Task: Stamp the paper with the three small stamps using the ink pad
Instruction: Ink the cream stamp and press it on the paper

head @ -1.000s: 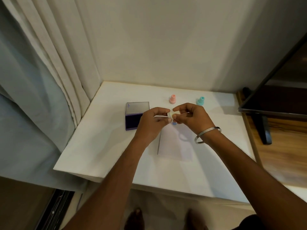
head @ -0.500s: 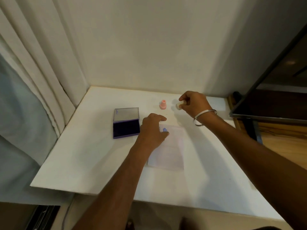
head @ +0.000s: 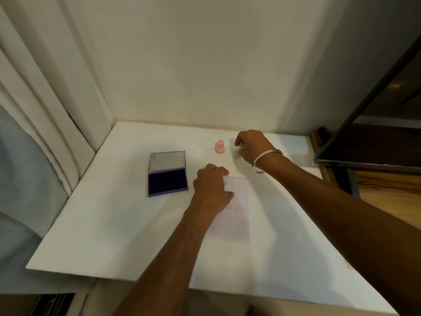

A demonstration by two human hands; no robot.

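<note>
An open purple ink pad (head: pixel 168 181) lies left of centre on the white table (head: pixel 114 224), its lid tipped back. A pink stamp (head: pixel 219 147) stands upright behind the paper. My right hand (head: pixel 251 145), with a metal bangle on the wrist, is closed around a pale cream stamp (head: pixel 238 153) held low over the table, just right of the pink stamp. My left hand (head: pixel 213 187) rests with curled fingers on the upper left corner of the white paper (head: pixel 238 210). A small blue mark (head: pixel 225 184) shows on the paper beside my knuckles. I see no third stamp.
The table sits in a corner. A wall runs along the back and a pale curtain (head: pixel 57 133) hangs on the left. A dark screen on a stand (head: pixel 373 142) and a wooden surface border the right edge. The near table edge runs across the bottom.
My hands have parted from in front of me. The right carried the cream stamp back beside the pink stamp; the left dropped onto the paper's corner. Little has moved in the last half second.
</note>
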